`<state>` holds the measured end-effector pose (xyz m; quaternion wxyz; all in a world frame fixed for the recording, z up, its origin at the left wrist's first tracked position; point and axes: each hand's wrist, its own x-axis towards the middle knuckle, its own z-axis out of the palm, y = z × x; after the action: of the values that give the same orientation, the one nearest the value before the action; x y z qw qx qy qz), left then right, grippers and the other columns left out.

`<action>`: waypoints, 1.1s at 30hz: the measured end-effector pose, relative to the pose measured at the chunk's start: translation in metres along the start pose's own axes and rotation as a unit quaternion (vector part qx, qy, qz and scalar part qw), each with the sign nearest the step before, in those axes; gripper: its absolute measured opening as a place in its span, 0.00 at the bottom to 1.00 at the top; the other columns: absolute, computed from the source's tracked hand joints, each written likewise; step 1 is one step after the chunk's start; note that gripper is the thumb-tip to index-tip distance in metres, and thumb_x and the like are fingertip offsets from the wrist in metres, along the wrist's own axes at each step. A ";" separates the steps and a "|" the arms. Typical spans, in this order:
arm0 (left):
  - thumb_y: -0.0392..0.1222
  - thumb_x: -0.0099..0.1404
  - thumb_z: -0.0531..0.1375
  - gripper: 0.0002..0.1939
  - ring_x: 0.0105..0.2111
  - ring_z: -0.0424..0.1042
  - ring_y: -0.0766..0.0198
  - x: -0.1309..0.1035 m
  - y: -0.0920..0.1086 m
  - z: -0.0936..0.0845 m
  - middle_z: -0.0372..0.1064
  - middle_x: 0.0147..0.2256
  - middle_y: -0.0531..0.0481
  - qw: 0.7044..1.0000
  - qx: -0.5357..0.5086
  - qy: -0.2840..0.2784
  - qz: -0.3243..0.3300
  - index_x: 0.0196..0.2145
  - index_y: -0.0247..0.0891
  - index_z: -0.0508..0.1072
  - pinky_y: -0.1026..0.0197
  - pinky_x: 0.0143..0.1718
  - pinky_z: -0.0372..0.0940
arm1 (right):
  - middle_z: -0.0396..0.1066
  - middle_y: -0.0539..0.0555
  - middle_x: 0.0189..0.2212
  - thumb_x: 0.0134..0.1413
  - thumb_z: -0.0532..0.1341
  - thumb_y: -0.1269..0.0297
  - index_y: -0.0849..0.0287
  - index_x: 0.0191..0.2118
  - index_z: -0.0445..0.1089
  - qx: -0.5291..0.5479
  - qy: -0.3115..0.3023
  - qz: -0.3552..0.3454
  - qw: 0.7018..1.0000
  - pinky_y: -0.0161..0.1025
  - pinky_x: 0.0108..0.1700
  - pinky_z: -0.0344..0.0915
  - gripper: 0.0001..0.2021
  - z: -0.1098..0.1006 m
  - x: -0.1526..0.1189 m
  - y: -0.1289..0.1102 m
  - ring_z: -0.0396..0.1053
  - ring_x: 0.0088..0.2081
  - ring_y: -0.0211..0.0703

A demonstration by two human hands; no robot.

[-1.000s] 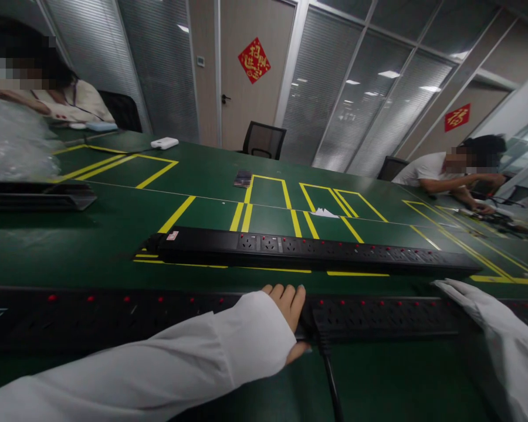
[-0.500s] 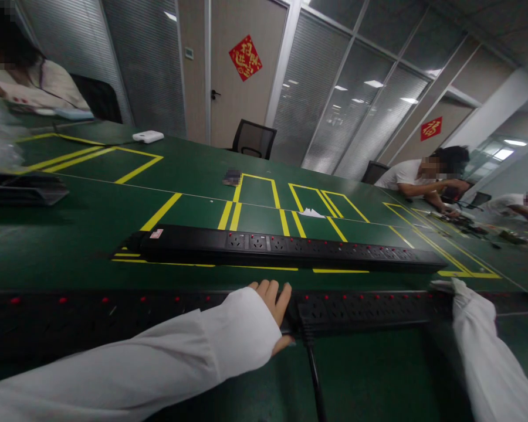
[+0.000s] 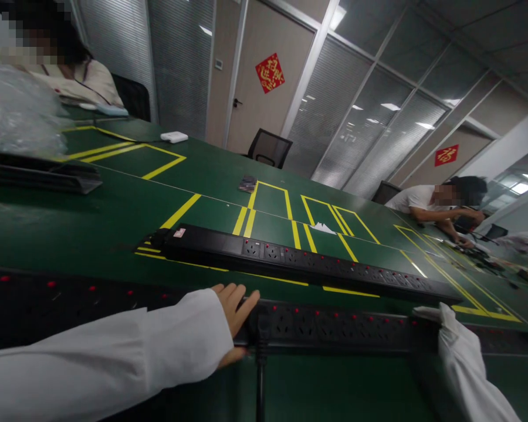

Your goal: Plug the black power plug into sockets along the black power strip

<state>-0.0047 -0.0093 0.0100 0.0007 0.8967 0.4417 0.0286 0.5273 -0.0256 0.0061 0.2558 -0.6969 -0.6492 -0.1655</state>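
A long black power strip (image 3: pixel 343 328) with red switches lies across the near side of the green table. Bare fingers of my left hand (image 3: pixel 236 310) bend over its top edge, with the thumb at its lower edge. Beside that hand, a black plug (image 3: pixel 260 328) sits on the strip, its cord (image 3: pixel 260 387) running down toward me. Farther right, my right hand (image 3: pixel 449 331), in a white glove, grips the strip; its fingers are partly blurred. Beyond lies a second black power strip (image 3: pixel 317 264) with a small white label (image 3: pixel 179 232).
Yellow tape outlines (image 3: pixel 273 187) mark the green table (image 3: pixel 211 158). Clear plastic wrap (image 3: pixel 22 111) and a dark metal channel (image 3: pixel 48 176) lie at left. A white box (image 3: pixel 174 137) stands at the back. One person (image 3: pixel 88 82) sits at left, another (image 3: pixel 416 199) works at right.
The view has turned a little left. Both my hands and the near power strip with its plug have shifted left relative to the table.
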 end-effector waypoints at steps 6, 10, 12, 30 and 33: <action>0.46 0.49 0.63 0.42 0.43 0.64 0.50 -0.015 -0.019 -0.006 0.61 0.48 0.39 1.000 -0.014 -0.020 0.005 0.59 0.35 0.55 0.47 0.43 0.60 | 0.72 0.56 0.35 0.59 0.51 0.62 0.50 0.38 0.69 0.051 0.009 -0.071 0.996 0.56 0.55 0.55 0.09 -0.009 0.015 -0.123 0.69 0.42 0.58; 0.57 0.52 0.60 0.41 0.42 0.64 0.50 -0.014 -0.020 -0.007 0.62 0.47 0.39 0.998 -0.057 -0.013 0.007 0.59 0.34 0.55 0.46 0.42 0.60 | 0.67 0.59 0.45 0.53 0.54 0.65 0.56 0.52 0.59 0.061 -0.039 -0.308 0.949 0.54 0.47 0.63 0.19 -0.007 0.019 -0.237 0.63 0.50 0.57; 0.57 0.51 0.60 0.42 0.41 0.64 0.50 -0.014 -0.020 -0.003 0.62 0.46 0.40 0.999 -0.053 -0.005 0.008 0.59 0.34 0.55 0.47 0.41 0.61 | 0.66 0.62 0.45 0.49 0.56 0.63 0.63 0.56 0.54 0.099 -0.075 -0.413 0.902 0.53 0.46 0.62 0.27 0.001 0.014 -0.289 0.65 0.46 0.53; 0.43 0.46 0.59 0.42 0.40 0.64 0.49 -0.008 -0.021 0.002 0.62 0.46 0.42 0.997 -0.042 -0.065 0.018 0.59 0.36 0.53 0.46 0.38 0.64 | 0.66 0.49 0.26 0.57 0.51 0.43 0.58 0.48 0.63 0.082 -0.169 -0.502 0.844 0.34 0.26 0.57 0.24 0.019 0.014 -0.369 0.65 0.26 0.38; 0.41 0.43 0.59 0.45 0.41 0.64 0.49 -0.008 -0.021 0.002 0.62 0.47 0.41 0.996 -0.043 -0.075 0.015 0.60 0.35 0.51 0.47 0.38 0.63 | 0.67 0.50 0.30 0.60 0.51 0.48 0.60 0.46 0.64 0.105 -0.190 -0.491 0.844 0.35 0.30 0.63 0.20 0.017 0.013 -0.371 0.66 0.28 0.35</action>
<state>-0.0263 -0.0029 0.0074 0.0715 0.9020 0.4253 -0.0197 0.1598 0.0049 0.0518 0.0848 -0.2740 -0.9558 -0.0647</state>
